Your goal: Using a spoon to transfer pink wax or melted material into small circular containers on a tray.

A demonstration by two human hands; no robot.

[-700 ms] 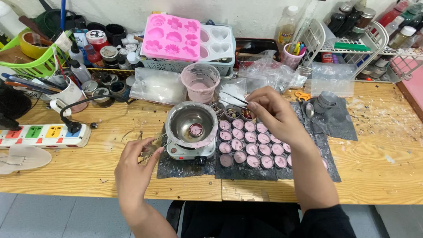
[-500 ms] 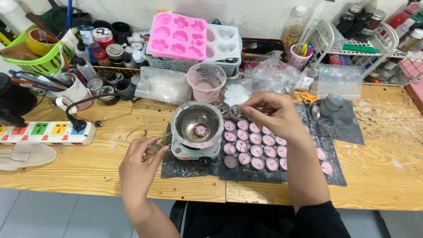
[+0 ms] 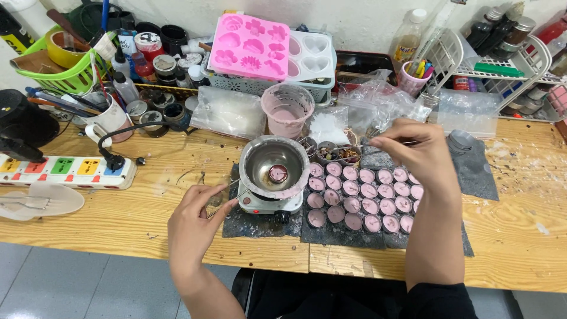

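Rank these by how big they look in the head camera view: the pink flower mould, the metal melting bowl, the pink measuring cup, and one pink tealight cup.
1. pink flower mould
2. metal melting bowl
3. pink measuring cup, close to the bowl and farther from the camera, so that ranking is unsure
4. pink tealight cup

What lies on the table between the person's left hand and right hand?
In the head view, between the left hand and right hand sit a steel pot on a small white hotplate and rows of pink-filled tealight cups.

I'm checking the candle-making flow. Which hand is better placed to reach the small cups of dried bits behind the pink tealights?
Probably the right hand: it hovers beside the small cups, pinching thin tweezers. The left hand sits in front of the metal pot, farther away.
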